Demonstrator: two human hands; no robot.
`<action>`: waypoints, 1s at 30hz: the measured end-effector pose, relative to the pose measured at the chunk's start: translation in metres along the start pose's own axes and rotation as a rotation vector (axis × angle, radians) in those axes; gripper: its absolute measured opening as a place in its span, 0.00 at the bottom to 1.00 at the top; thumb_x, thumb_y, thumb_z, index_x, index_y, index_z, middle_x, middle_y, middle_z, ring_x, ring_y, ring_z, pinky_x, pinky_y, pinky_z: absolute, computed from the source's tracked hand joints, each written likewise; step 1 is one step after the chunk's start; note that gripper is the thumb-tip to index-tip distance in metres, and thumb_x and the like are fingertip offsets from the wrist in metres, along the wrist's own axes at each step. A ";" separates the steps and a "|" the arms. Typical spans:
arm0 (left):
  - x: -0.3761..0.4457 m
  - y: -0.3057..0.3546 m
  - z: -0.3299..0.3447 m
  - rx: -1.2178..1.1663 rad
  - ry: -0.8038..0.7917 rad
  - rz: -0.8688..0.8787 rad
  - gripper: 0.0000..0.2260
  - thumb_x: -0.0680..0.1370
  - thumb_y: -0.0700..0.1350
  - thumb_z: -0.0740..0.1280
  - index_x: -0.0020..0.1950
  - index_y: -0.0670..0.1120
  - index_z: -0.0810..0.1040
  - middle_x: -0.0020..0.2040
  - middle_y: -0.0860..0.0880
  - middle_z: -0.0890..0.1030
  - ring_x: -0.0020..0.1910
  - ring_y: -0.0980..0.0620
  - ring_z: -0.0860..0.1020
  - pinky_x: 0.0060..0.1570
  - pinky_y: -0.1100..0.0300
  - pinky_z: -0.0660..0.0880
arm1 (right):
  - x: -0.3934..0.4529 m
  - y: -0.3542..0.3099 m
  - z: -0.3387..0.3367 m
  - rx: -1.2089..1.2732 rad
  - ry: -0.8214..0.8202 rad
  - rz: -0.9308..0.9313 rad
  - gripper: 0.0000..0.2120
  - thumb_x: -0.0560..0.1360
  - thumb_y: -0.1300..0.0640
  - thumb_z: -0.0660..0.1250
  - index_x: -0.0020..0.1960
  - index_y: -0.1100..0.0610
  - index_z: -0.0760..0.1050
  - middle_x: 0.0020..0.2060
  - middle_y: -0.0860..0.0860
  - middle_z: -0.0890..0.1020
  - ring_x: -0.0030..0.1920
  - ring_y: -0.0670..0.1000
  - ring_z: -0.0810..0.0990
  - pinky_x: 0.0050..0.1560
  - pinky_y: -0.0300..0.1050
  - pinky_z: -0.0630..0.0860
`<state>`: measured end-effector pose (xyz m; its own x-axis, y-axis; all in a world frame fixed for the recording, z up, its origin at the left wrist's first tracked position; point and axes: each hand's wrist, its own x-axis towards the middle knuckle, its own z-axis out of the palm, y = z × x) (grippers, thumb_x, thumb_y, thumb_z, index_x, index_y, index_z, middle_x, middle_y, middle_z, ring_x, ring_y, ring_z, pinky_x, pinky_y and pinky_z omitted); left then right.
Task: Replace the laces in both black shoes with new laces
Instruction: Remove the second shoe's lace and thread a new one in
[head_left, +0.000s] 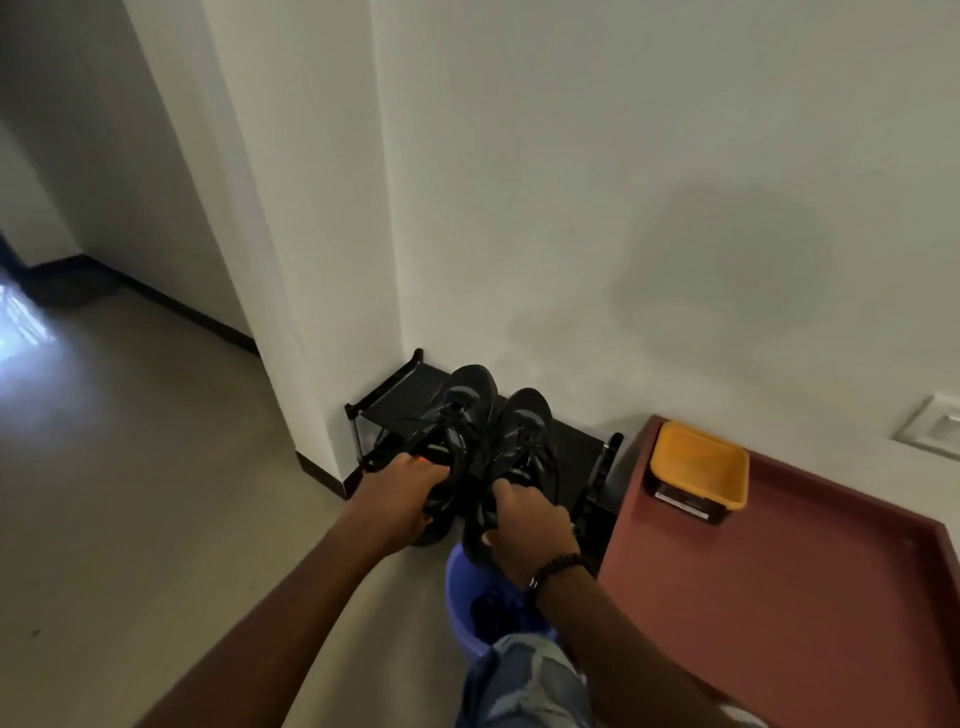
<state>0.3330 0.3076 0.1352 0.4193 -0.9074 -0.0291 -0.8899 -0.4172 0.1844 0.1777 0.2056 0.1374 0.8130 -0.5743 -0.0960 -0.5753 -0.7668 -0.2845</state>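
Progress, as I judge it: barely begun; both black shoes are laced, and I cannot tell whether those laces are old or new; no loose laces visible; unlacing and relacing of both appear to remain.

Items, largest first:
- red-brown table (810, 597), at my right; carries the yellow bin.
- black shoe rack (400, 387), in the wall corner; the shoes are over it, whether resting or lifted I cannot tell.
- purple tub (460, 613), on the floor below my right wrist; something dark inside, unidentifiable.
- yellow bin (698, 462); contents hidden from here.
- left shoe (462, 410); my left hand (395, 499) grips its heel end.
- right shoe (524, 431); my right hand (530, 525) grips its heel end, fingers curled round.
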 end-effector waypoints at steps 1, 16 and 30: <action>0.005 -0.009 0.011 0.008 -0.012 -0.005 0.20 0.75 0.48 0.70 0.65 0.60 0.71 0.60 0.57 0.75 0.61 0.54 0.73 0.53 0.53 0.78 | 0.010 -0.001 0.011 0.006 -0.024 -0.002 0.13 0.79 0.53 0.63 0.62 0.54 0.67 0.61 0.53 0.75 0.63 0.58 0.73 0.59 0.55 0.70; -0.012 -0.166 0.103 0.067 -0.239 -0.153 0.26 0.78 0.48 0.68 0.74 0.61 0.65 0.69 0.57 0.71 0.68 0.56 0.66 0.56 0.58 0.76 | 0.102 -0.081 0.164 -0.050 -0.222 -0.259 0.15 0.79 0.55 0.64 0.63 0.58 0.68 0.58 0.57 0.76 0.58 0.59 0.75 0.51 0.52 0.72; 0.051 -0.226 0.182 -0.019 -0.216 -0.118 0.25 0.75 0.45 0.71 0.71 0.59 0.70 0.65 0.55 0.73 0.65 0.54 0.69 0.54 0.54 0.78 | 0.184 -0.060 0.220 -0.030 -0.245 -0.097 0.22 0.78 0.53 0.67 0.69 0.57 0.66 0.62 0.57 0.75 0.63 0.58 0.73 0.61 0.53 0.72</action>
<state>0.5227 0.3465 -0.0872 0.4699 -0.8433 -0.2609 -0.8328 -0.5215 0.1857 0.3820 0.2091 -0.0726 0.8596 -0.4143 -0.2989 -0.4935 -0.8248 -0.2760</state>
